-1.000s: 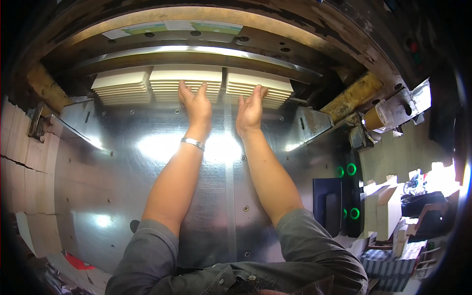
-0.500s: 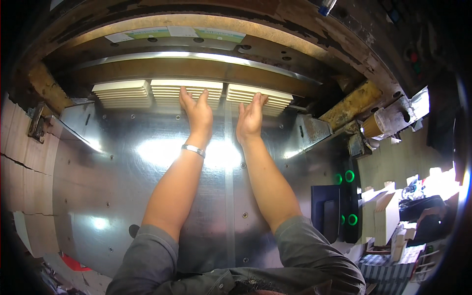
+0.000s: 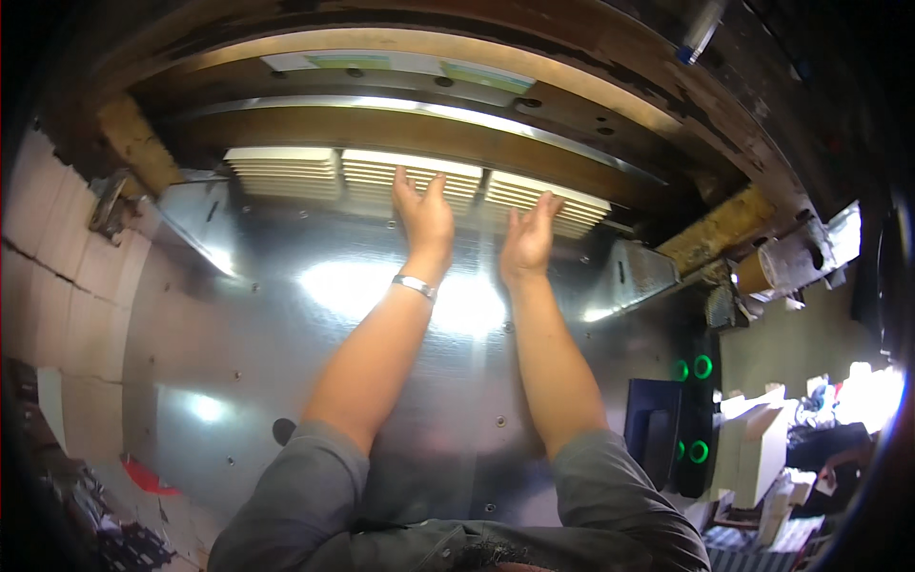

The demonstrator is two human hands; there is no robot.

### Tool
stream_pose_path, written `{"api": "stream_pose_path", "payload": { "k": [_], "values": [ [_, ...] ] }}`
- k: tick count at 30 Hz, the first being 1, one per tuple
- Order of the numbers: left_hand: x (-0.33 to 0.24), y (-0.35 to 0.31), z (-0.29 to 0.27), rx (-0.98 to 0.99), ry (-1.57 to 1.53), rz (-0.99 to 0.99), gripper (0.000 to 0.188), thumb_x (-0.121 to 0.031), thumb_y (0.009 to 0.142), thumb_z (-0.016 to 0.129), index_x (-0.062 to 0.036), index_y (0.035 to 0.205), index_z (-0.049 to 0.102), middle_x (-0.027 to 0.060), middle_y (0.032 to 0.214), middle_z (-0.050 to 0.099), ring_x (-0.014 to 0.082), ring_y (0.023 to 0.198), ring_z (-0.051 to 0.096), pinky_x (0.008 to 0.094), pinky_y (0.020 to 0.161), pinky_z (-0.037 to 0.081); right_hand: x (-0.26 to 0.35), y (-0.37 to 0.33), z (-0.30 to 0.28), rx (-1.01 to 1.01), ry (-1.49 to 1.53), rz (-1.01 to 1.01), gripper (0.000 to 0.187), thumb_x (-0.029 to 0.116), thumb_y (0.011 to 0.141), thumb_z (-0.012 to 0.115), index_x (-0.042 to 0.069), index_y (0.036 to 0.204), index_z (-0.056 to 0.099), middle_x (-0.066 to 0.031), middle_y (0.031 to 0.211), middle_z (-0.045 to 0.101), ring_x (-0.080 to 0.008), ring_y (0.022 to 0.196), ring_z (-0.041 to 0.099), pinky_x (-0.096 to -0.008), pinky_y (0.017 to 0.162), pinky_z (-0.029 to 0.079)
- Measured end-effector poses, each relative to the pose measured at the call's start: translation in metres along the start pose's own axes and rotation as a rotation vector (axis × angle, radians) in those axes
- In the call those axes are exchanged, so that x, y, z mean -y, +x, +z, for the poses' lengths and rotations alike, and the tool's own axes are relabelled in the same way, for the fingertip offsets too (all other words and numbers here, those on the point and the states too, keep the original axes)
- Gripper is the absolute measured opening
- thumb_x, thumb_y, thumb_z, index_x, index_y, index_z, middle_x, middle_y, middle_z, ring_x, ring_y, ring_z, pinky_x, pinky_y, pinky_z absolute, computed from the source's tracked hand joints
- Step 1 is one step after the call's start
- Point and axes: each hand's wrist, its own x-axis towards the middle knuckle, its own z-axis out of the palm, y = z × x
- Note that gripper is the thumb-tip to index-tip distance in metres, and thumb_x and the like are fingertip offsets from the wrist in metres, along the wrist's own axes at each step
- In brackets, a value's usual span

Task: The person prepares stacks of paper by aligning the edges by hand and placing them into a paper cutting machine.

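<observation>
Three pale cream stacks of what looks like paper, their front edges ridged in layers, stand side by side under a long metal bar. My left hand (image 3: 425,214) reaches to the front of the middle stack (image 3: 372,164), fingers stretched and apart, tips against its face. Against the right stack (image 3: 572,198) lies my right hand (image 3: 531,238), also with its fingers extended, palm turned toward the left hand. Neither hand is wrapped round anything. The left stack (image 3: 276,154) is untouched. A silver band circles my left wrist.
The shiny metal bed (image 3: 286,343) has small holes. Metal side guides (image 3: 640,274) flank it. At right sit a dark screen (image 3: 652,419) and green-ringed buttons (image 3: 702,367). Beyond them are pale stacked blocks (image 3: 762,453) and partly visible clutter. Wooden side boards (image 3: 71,257) edge the left.
The whole view has shifted, so the scene lies farther right and my hands appear with it. Both hands still rest at the same two stacks, with little visible movement against them.
</observation>
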Motion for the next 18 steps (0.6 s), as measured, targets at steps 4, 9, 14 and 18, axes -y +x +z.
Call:
{"api": "stream_pose_path", "payload": {
  "k": [4, 9, 14, 18],
  "values": [
    [-0.025, 0.052, -0.041, -0.271, 0.042, 0.031, 0.087, -0.031, 0.1, 0.06, 0.005, 0.162, 0.011, 0.025, 0.17, 0.006, 0.0345, 0.159, 0.007, 0.0437, 0.128, 0.012, 0.001, -0.002, 0.004, -0.017, -0.014, -0.016, 0.105, 0.058, 0.103, 0.051, 0.006, 0.162, -0.02, -0.0077, 0.17, -0.029, -0.0262, 0.159, -0.013, -0.0509, 0.129, 0.005],
    [-0.04, 0.12, -0.113, -0.48, 0.118, 0.134, 0.091, -0.053, 0.106, 0.042, 0.0071, 0.162, 0.003, 0.0224, 0.172, -0.003, 0.0327, 0.16, -0.004, 0.0414, 0.129, 0.003, 0.007, -0.004, 0.008, 0.01, -0.043, -0.027, 0.105, 0.058, 0.104, 0.049, 0.005, 0.161, -0.021, -0.0086, 0.169, -0.03, -0.0277, 0.159, -0.014, -0.0533, 0.128, 0.005],
    [-0.025, 0.141, -0.155, -0.113, -0.187, 0.193, 0.088, -0.06, 0.107, 0.033, 0.0039, 0.163, 0.011, 0.0183, 0.173, -0.001, 0.0279, 0.161, -0.002, 0.0377, 0.129, 0.004, 0.008, -0.007, 0.017, 0.065, -0.049, -0.045, 0.102, 0.057, 0.106, 0.044, 0.006, 0.16, -0.025, -0.0091, 0.169, -0.031, -0.0282, 0.159, -0.016, -0.0542, 0.128, 0.002],
    [-0.037, 0.121, -0.134, -0.24, 0.0, 0.214, 0.084, -0.06, 0.108, 0.032, 0.0027, 0.163, 0.019, 0.0203, 0.173, 0.005, 0.0312, 0.161, 0.0, 0.0418, 0.129, 0.007, 0.008, -0.005, 0.009, 0.068, -0.05, -0.042, 0.096, 0.056, 0.107, 0.042, 0.009, 0.162, -0.022, -0.0081, 0.171, -0.024, -0.0222, 0.158, -0.02, -0.053, 0.128, 0.0]
  ]
}}
